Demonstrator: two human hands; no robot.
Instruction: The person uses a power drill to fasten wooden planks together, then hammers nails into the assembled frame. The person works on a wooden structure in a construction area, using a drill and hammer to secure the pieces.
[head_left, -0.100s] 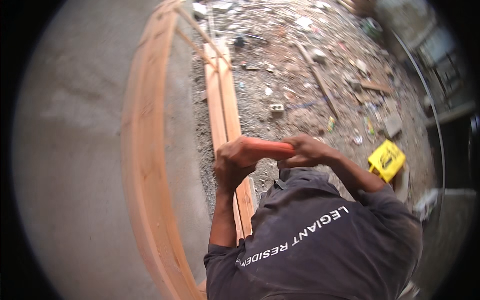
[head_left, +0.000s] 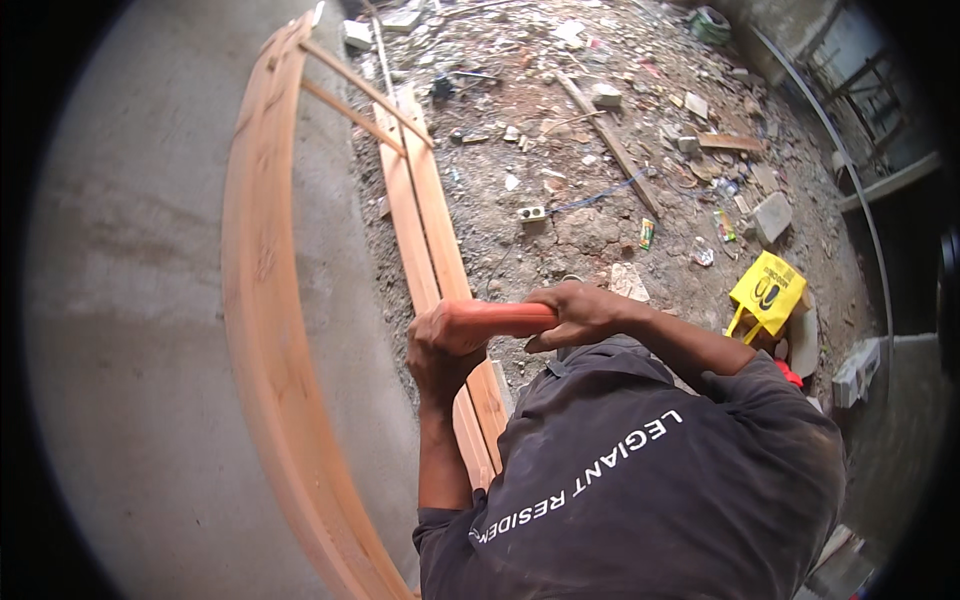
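My left hand (head_left: 447, 343) is closed round the left end of a smooth orange-red object (head_left: 508, 318) shaped like a thick tool handle. At its other end, my right hand (head_left: 577, 313) has fingers over the top and the thumb below. The object is held level in front of my dark shirt (head_left: 640, 500), above two long planks (head_left: 447, 235) lying side by side. What is under the object is hidden, so its exact kind cannot be told.
A long timber beam (head_left: 268, 300) stretches along the concrete floor (head_left: 130, 330) on the left. Two thin battens (head_left: 365, 95) bridge it and the planks. Rubble (head_left: 560, 130), a loose board (head_left: 615, 145), a socket block (head_left: 531, 214) and a yellow bag (head_left: 768, 292) lie to the right.
My hands and the orange-red object have shifted slightly left and down in the picture. The surroundings have slid left too, as the view turned. The right thumb shows more plainly.
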